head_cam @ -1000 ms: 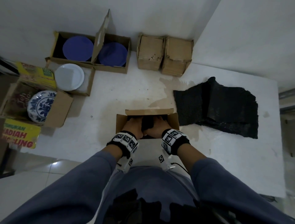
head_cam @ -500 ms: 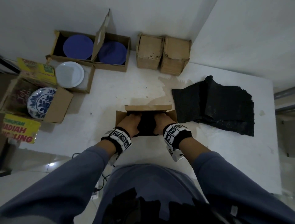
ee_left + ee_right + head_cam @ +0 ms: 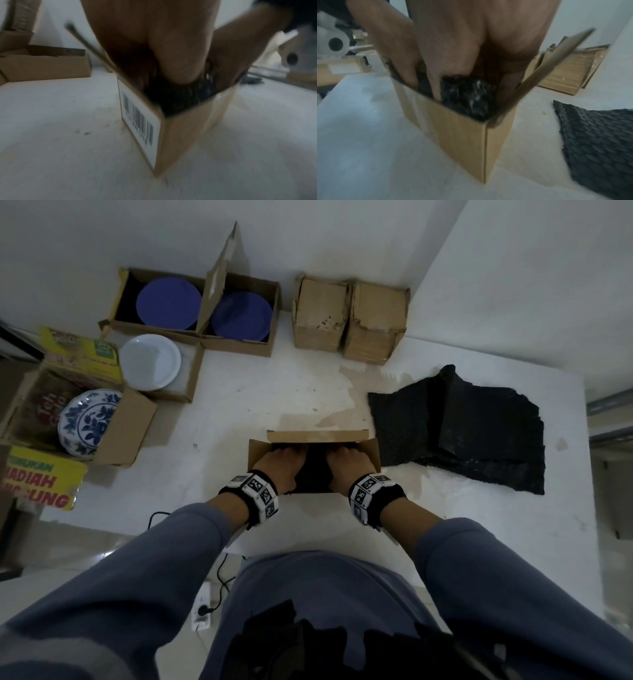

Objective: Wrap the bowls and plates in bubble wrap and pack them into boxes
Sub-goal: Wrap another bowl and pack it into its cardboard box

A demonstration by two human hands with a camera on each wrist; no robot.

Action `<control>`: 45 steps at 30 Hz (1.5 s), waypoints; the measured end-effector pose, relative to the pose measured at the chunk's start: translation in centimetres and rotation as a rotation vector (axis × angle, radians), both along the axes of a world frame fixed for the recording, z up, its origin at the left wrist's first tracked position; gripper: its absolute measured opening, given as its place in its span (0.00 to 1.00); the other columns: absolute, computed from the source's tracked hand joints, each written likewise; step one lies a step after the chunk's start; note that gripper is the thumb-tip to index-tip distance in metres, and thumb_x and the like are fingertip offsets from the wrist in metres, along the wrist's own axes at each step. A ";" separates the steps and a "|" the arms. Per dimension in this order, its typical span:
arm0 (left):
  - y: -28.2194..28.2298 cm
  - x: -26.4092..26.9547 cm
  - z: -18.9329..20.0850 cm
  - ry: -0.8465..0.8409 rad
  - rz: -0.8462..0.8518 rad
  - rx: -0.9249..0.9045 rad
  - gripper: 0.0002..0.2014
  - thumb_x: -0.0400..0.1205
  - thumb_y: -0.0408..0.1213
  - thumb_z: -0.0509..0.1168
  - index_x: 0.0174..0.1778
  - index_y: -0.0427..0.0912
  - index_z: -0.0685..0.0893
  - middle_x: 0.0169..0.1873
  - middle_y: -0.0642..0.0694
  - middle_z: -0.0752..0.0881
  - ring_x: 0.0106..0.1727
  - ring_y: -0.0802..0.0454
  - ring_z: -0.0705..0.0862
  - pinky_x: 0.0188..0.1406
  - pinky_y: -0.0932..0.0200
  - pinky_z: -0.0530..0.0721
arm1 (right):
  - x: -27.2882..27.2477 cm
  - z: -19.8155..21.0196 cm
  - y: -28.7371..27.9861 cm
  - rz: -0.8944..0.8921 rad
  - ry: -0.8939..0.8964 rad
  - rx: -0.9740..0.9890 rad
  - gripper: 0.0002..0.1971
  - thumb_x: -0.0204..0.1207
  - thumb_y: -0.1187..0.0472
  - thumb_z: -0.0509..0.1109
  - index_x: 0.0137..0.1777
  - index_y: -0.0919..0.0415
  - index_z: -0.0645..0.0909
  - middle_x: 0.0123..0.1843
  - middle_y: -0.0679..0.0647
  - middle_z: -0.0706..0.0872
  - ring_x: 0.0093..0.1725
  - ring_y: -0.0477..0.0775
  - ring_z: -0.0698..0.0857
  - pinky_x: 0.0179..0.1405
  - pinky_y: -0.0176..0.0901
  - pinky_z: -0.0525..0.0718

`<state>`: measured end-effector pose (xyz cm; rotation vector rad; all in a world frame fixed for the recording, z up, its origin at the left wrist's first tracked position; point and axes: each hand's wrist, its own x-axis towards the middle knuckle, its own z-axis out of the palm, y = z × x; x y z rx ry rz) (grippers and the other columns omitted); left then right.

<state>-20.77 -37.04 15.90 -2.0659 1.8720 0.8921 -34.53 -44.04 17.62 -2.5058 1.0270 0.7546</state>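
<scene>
Together, two hands [image 3: 317, 463] press one bundle [image 3: 467, 98] into one box [image 3: 371, 451].

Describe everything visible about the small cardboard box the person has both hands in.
The small cardboard box is plain brown corrugated card, standing upright on the white table in front of the person, beside the black bubble wrap sheets. Its top is open, with flaps raised at the far side and both ends. A white barcode label is on one side. A black bubble-wrapped bundle fills it, and the left hand and right hand reach inside onto that bundle.
</scene>
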 end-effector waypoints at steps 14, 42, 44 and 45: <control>0.5 -0.7 -0.2 -0.263 -0.166 -0.046 0.37 0.80 0.29 0.63 0.83 0.37 0.51 0.64 0.38 0.81 0.54 0.41 0.87 0.50 0.52 0.85 | 0.5 -0.9 1.0 -0.024 0.013 -0.077 0.20 0.85 0.70 0.56 0.76 0.68 0.66 0.69 0.66 0.75 0.60 0.68 0.84 0.42 0.56 0.79; 2.3 0.8 0.5 -0.360 -0.166 -0.183 0.35 0.75 0.39 0.70 0.79 0.45 0.67 0.69 0.45 0.80 0.68 0.44 0.80 0.82 0.44 0.54 | -1.6 2.3 0.1 0.037 0.080 -0.148 0.10 0.80 0.67 0.64 0.59 0.60 0.82 0.56 0.57 0.87 0.56 0.61 0.87 0.44 0.49 0.82; 2.7 1.1 0.6 -0.261 -0.098 -0.286 0.36 0.71 0.45 0.74 0.76 0.47 0.72 0.66 0.46 0.82 0.67 0.44 0.81 0.81 0.45 0.59 | -1.9 3.0 0.1 -0.038 0.016 -0.108 0.11 0.77 0.65 0.68 0.59 0.61 0.81 0.58 0.59 0.85 0.58 0.64 0.86 0.49 0.53 0.83; 2.9 1.1 0.7 -0.248 -0.086 -0.309 0.36 0.69 0.46 0.75 0.75 0.47 0.74 0.66 0.46 0.83 0.67 0.44 0.80 0.80 0.45 0.61 | -2.0 3.2 0.2 -0.051 0.000 -0.111 0.11 0.77 0.65 0.68 0.59 0.62 0.81 0.58 0.60 0.85 0.58 0.65 0.86 0.49 0.54 0.83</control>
